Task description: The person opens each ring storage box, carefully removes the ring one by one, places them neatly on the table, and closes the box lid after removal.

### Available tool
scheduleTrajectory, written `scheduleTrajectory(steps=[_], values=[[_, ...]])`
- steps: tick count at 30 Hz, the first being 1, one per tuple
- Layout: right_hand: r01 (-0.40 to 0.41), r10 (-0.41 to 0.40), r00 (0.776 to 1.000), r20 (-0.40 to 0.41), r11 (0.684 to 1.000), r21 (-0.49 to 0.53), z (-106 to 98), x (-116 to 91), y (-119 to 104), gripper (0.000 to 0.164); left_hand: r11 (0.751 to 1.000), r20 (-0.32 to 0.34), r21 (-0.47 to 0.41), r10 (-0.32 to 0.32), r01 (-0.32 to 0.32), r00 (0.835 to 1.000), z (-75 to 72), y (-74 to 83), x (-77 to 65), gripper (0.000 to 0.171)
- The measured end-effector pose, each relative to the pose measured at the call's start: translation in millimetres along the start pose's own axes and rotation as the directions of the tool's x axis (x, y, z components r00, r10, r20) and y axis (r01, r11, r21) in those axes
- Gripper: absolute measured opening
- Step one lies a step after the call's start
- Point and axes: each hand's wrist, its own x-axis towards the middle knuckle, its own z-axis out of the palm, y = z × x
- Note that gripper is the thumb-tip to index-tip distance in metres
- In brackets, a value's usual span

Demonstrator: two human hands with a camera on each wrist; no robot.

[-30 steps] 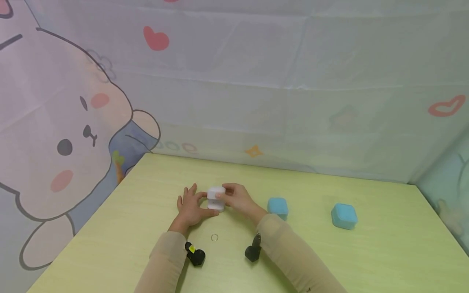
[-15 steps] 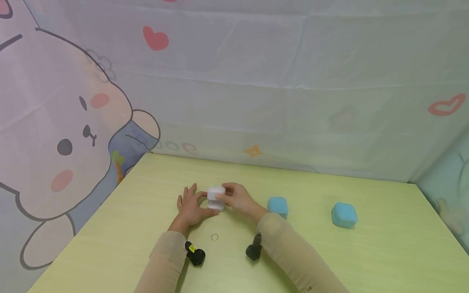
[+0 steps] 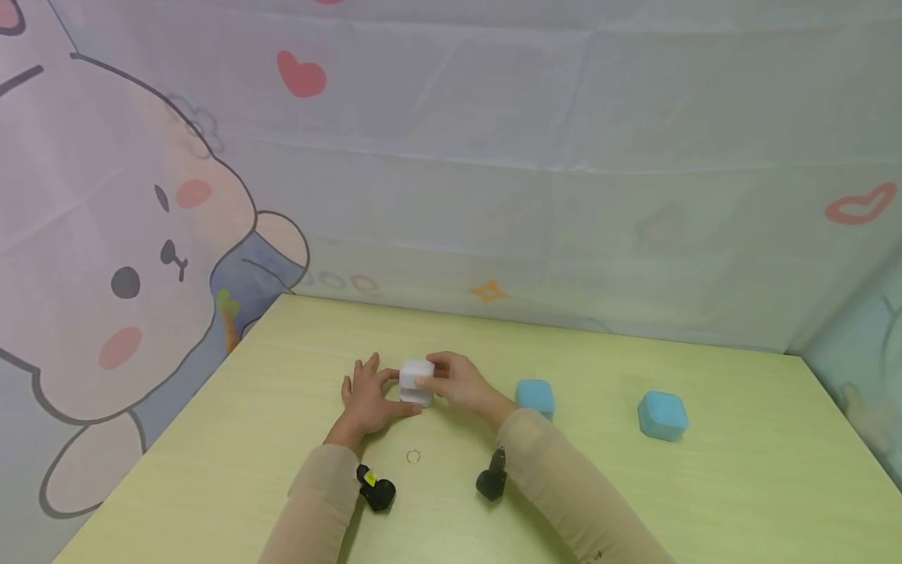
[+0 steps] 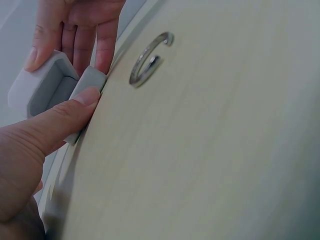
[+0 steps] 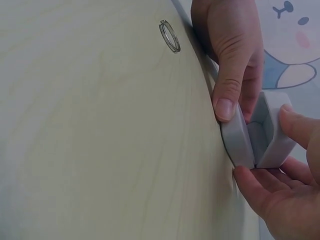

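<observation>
A small white ring box (image 3: 416, 371) stands upright on the table with its lid (image 5: 281, 149) raised partway over the base (image 5: 235, 140). My left hand (image 3: 369, 403) holds the base, thumb (image 4: 86, 97) pressed on its front edge and index finger at its left side. From the right, my right hand (image 3: 461, 385) pinches the lid, the thumb (image 5: 295, 125) on its front and the other fingers around the back near the hinge. The box's grey lining shows in both wrist views. A thin silver ring (image 4: 135, 75) with a gap in its band lies on the table nearer me.
One light blue box (image 3: 535, 397) sits just past my right forearm, and another blue box (image 3: 662, 415) lies farther right. Black wrist cameras (image 3: 377, 494) hang under both sleeves, either side of the ring. A patterned cloth (image 3: 451, 196) rises behind the table.
The lid has tilted slightly lower over the base, my right thumb coming down with it. My right wrist has shifted a little to the right. My left hand and the ring stay put.
</observation>
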Motion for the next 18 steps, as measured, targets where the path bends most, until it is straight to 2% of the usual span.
scheduleTrajectory(steps=[9, 18], values=[[0.022, -0.022, 1.0, -0.001, 0.995, -0.093, -0.8, -2.4, -1.9, 0.058, 1.0, -0.003, 0.008, 0.002, -0.002, 1.0, -0.3, -0.1, -0.2, 0.061], [0.029, -0.029, 1.0, 0.0, 0.992, -0.121, -1.4, -1.1, -0.4, 0.057, 1.0, 0.0, 0.008, 0.001, -0.001, 1.0, 0.2, -0.3, 0.5, 0.062]])
